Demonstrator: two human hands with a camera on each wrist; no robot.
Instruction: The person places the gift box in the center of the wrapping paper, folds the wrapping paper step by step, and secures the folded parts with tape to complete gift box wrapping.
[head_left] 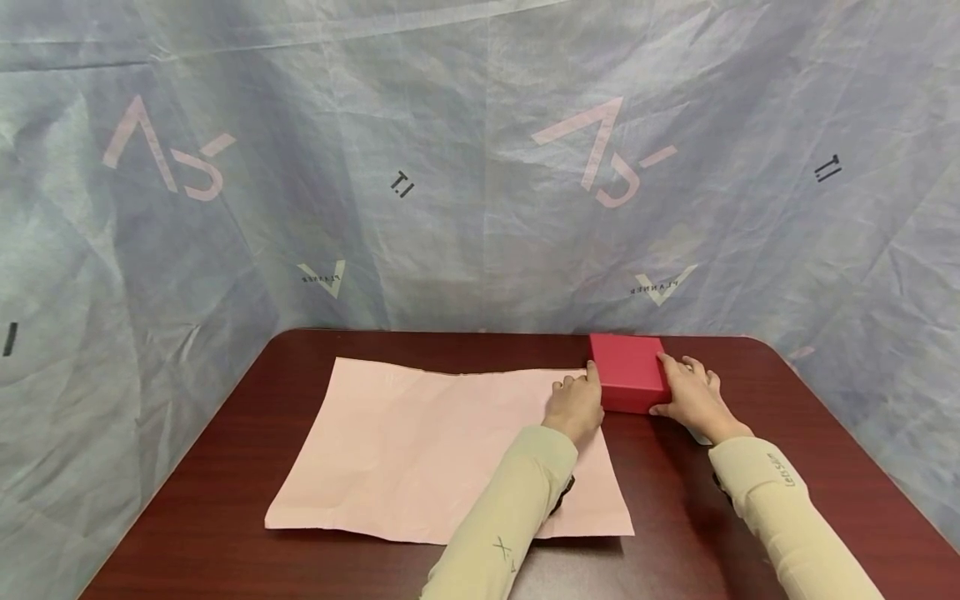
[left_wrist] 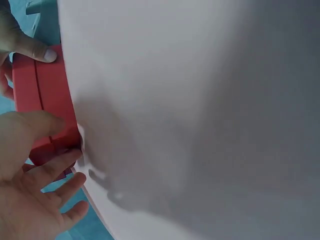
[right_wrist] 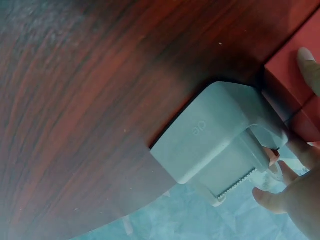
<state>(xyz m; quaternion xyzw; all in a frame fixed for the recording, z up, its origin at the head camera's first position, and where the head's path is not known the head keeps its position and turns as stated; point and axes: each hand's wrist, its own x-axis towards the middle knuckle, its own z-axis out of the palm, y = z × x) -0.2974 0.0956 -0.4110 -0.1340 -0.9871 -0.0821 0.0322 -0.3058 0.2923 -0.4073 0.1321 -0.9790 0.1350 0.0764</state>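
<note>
A closed red box [head_left: 628,363] lies on the table at the back right. My left hand [head_left: 576,406] grips its left side, the thumb on the front face and the index finger along the side. Opposite, my right hand [head_left: 693,395] holds the right side, its thumb at the front corner. In the left wrist view, both thumbs lie against the red box [left_wrist: 50,95]. A grey tape dispenser [right_wrist: 215,135] with a toothed edge stands beside the box under my right hand, which mostly hides it in the head view.
A large pale pink sheet of paper [head_left: 435,450] lies flat across the left and middle of the dark red wooden table [head_left: 217,492]. Its right edge reaches near the box. A grey-blue printed cloth [head_left: 465,167] hangs behind the table and along its sides.
</note>
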